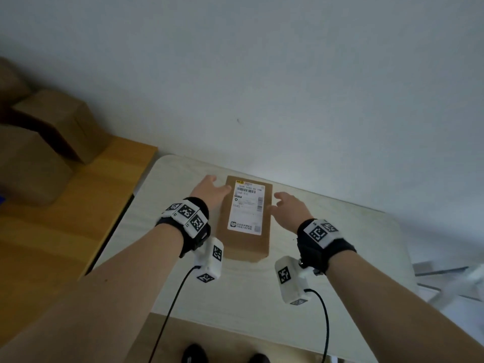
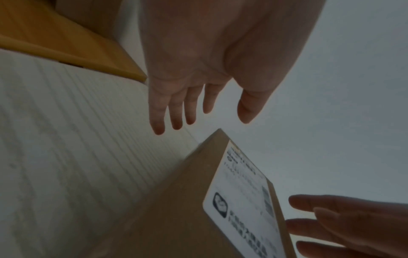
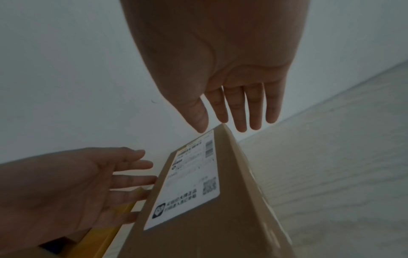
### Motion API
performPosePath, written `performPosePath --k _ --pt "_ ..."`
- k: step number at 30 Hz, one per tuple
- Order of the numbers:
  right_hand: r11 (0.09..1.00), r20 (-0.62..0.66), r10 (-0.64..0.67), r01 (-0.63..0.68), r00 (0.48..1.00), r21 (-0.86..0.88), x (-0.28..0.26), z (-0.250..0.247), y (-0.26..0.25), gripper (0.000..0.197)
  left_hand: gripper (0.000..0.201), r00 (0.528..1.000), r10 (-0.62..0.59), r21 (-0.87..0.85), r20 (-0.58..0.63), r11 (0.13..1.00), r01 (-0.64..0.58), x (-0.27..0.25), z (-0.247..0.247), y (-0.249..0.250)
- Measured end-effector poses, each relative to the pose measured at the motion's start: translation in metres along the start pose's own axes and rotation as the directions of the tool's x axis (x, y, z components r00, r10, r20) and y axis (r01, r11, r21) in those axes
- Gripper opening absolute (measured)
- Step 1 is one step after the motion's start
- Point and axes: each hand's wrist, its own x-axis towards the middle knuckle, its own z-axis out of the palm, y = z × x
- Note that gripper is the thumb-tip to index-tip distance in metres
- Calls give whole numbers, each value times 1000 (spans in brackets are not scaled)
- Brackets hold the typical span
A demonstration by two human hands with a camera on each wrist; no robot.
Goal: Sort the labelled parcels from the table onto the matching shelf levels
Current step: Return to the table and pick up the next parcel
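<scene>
A long brown cardboard parcel (image 1: 245, 218) with a white shipping label (image 1: 246, 206) lies flat on the pale table (image 1: 340, 258), near the wall. My left hand (image 1: 210, 191) hovers at its far left side, fingers straight and spread. My right hand (image 1: 286, 205) is at the parcel's right side, also with straight fingers. Neither hand grips it. In the left wrist view the left hand (image 2: 198, 104) hangs above the parcel (image 2: 176, 209). In the right wrist view the right hand (image 3: 232, 108) reaches over the parcel's (image 3: 198, 218) far end, and whether it touches is unclear.
To the left stands a wooden shelf surface (image 1: 65, 213) with brown cardboard boxes (image 1: 57, 121) on it. A plain white wall (image 1: 288, 74) runs right behind the table. Cables trail from both wrist cameras toward the table's near edge.
</scene>
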Motion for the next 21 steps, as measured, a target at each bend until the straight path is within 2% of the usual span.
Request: performPosePath --k 9,12,14,17,21 --pt "987 88 65 -77 994 143 33 14 10 61 68 989 -77 -98 125 991 90 27 20 -2" --pt "960 133 66 -99 989 262 42 17 15 61 59 982 -100 -123 158 985 120 32 24 -2" --pt "936 167 67 -120 984 331 47 18 19 60 48 981 -98 -147 170 981 124 33 26 0" --pt "891 213 72 -159 974 425 51 17 21 49 43 981 -99 -169 167 977 128 33 28 2" --pt "758 281 87 -246 956 604 51 14 26 38 42 977 -120 -229 175 960 158 30 29 4"
